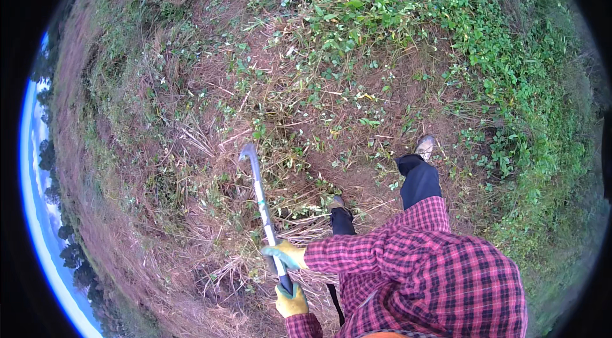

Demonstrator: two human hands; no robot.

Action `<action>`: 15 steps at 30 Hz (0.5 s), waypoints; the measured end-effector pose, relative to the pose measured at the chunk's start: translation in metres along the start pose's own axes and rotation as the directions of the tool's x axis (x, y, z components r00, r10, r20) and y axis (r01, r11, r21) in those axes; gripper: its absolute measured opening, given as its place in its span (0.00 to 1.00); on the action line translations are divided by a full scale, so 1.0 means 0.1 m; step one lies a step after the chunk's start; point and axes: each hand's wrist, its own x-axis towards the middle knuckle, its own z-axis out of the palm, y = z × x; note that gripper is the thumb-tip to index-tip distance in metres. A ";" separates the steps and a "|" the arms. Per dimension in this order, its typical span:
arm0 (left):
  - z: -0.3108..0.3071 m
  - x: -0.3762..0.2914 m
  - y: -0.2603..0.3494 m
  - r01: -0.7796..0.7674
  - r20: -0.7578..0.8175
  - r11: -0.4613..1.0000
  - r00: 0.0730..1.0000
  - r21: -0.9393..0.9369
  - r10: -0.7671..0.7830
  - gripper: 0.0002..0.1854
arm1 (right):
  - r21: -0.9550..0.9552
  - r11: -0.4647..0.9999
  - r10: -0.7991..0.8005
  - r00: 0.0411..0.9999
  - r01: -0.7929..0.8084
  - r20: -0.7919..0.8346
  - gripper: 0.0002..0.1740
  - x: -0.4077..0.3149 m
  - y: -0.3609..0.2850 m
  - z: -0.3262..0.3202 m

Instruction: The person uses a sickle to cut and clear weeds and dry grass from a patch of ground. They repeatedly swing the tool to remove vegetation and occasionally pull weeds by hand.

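Both my hands wear yellow and green work gloves and grip one long-handled tool with a hooked metal head [248, 151]. My left hand [292, 300] is closed around the dark grip at the butt end. Further up the pale shaft [264, 211], my right hand [286, 255] is wrapped around it, with that arm crossing in front of my body. The tool slants up and left, its head over cut stems and low weeds. Motion blurs the head a little, and I cannot tell whether it touches the ground.
Dry cut stalks [229, 273] lie around my left boot [337, 202]. My right boot [424, 147] stands farther forward on brown soil. Dense leafy growth [483, 46] spreads ahead and to the right. Trees [76, 254] and sky edge the far left.
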 end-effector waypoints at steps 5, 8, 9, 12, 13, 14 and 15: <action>0.35 0.95 0.99 -0.465 0.268 0.876 0.866 0.125 0.422 0.23 | 0.294 0.889 -0.301 0.931 0.352 -0.206 0.13 -0.22 -1.04 -0.90; 0.60 1.17 1.50 -0.596 0.259 0.776 0.798 0.204 0.545 0.34 | 0.286 0.795 -0.480 0.843 0.535 -0.241 0.11 -0.40 -1.39 -1.22; 0.67 1.17 1.66 -0.602 0.268 0.761 0.795 0.244 0.544 0.36 | 0.264 0.776 -0.530 0.819 0.573 -0.219 0.11 -0.47 -1.49 -1.31; 0.86 1.09 2.16 -0.566 0.193 0.823 0.803 -0.046 0.563 0.31 | 0.202 0.731 -0.611 0.757 0.652 -0.232 0.12 -0.71 -1.78 -1.58; 0.90 1.07 2.35 -0.502 0.220 0.841 0.814 -0.199 0.538 0.28 | 0.075 0.701 -0.689 0.701 0.709 -0.184 0.16 -0.81 -1.88 -1.72; 0.97 1.07 2.60 -0.514 0.162 0.782 0.790 -0.352 0.592 0.21 | -0.014 0.645 -0.747 0.626 0.764 -0.224 0.16 -0.89 -1.95 -1.84; 1.03 1.09 2.87 -0.437 0.168 0.776 0.814 -0.454 0.557 0.17 | -0.100 0.580 -0.798 0.539 0.809 -0.270 0.17 -0.98 -1.97 -1.98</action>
